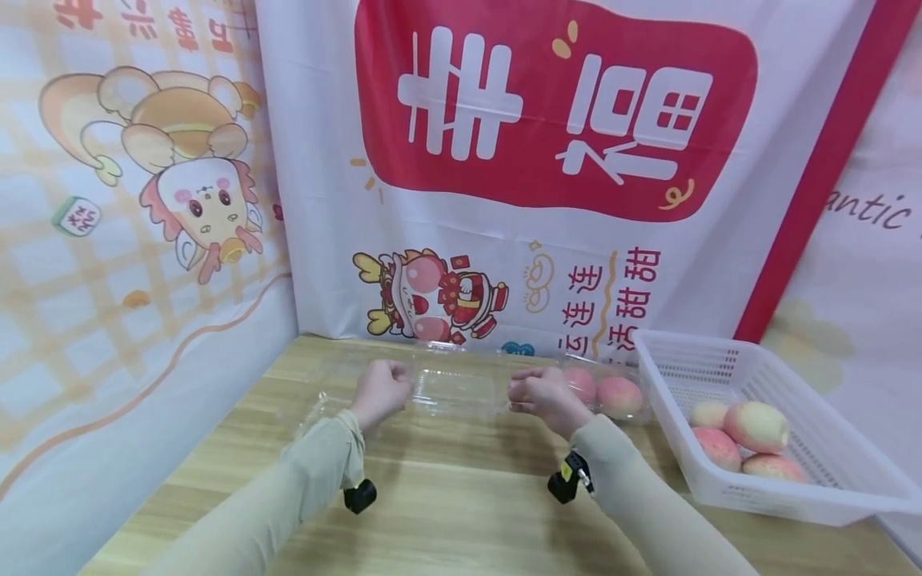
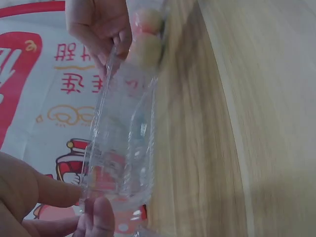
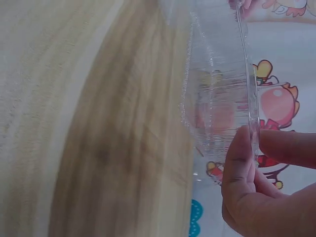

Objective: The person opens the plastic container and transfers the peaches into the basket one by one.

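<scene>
A clear plastic clamshell box (image 1: 457, 388) is held between the two hands, near the back of the wooden table. My left hand (image 1: 383, 394) pinches its rim at one end between thumb and fingers, close up in the left wrist view. At the opposite end my right hand (image 1: 551, 396) pinches the rim too, seen from near in the right wrist view. Just beyond the right hand, two pink peaches (image 1: 619, 398) sit in clear plastic. No fruit shows inside the held box (image 3: 217, 94).
A white plastic basket (image 1: 684, 448) with several pink and cream peaches (image 1: 756, 426) stands at the right. More clear plastic packaging (image 1: 317, 412) lies by the left hand. Printed cloth (image 1: 324, 200) hangs behind the wooden table (image 1: 461, 512) and along its left side.
</scene>
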The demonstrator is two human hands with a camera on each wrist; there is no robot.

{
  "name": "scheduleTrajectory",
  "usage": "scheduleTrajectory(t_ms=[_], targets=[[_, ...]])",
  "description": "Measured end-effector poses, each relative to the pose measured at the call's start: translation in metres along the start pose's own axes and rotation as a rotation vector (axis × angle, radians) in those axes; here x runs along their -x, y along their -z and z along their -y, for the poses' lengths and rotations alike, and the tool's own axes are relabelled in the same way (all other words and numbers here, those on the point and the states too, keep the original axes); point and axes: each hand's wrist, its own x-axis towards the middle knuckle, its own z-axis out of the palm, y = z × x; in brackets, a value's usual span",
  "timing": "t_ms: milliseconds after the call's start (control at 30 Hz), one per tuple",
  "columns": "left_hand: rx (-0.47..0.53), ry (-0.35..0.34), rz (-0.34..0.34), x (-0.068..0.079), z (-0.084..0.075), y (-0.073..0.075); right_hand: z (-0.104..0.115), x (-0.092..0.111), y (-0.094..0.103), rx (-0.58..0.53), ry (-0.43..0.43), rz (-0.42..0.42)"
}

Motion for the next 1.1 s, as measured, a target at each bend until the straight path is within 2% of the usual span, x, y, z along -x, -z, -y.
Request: scheduleTrajectory(t_ms=[167, 333, 533, 633, 767, 800, 867, 933, 1100], targets=[[-0.197, -0.037, 0.027, -0.012, 0.011, 0.002, -0.013, -0.003, -0.004, 0.050, -0.066, -0.023], [-0.316, -0.057, 0.045, -0.018, 0.017, 0.001, -0.020, -0.005, -0.009, 0.105, -0.086, -0.017], [-0.418, -0.121, 0.074, -0.015, 0.002, -0.012, -0.021, -0.002, -0.002, 0.145, -0.058, 0.008], [-0.437, -0.192, 0.042, -0.013, -0.011, -0.022, -0.021, 0.004, 0.007, 0.132, -0.057, -0.038], [-0.416, -0.300, -0.020, -0.014, -0.026, -0.037, -0.026, 0.017, 0.020, -0.006, -0.054, -0.141], [-0.401, -0.324, -0.026, -0.015, -0.029, -0.041, -0.028, 0.021, 0.024, -0.059, -0.050, -0.155], [-0.330, -0.328, -0.003, -0.014, -0.035, -0.048, -0.031, 0.030, 0.033, -0.182, -0.054, -0.168], [-0.267, -0.300, 0.025, -0.014, -0.041, -0.057, -0.034, 0.040, 0.043, -0.293, -0.064, -0.165], [-0.068, -0.128, 0.136, -0.013, -0.053, -0.083, -0.037, 0.056, 0.072, -0.460, -0.115, -0.198]])
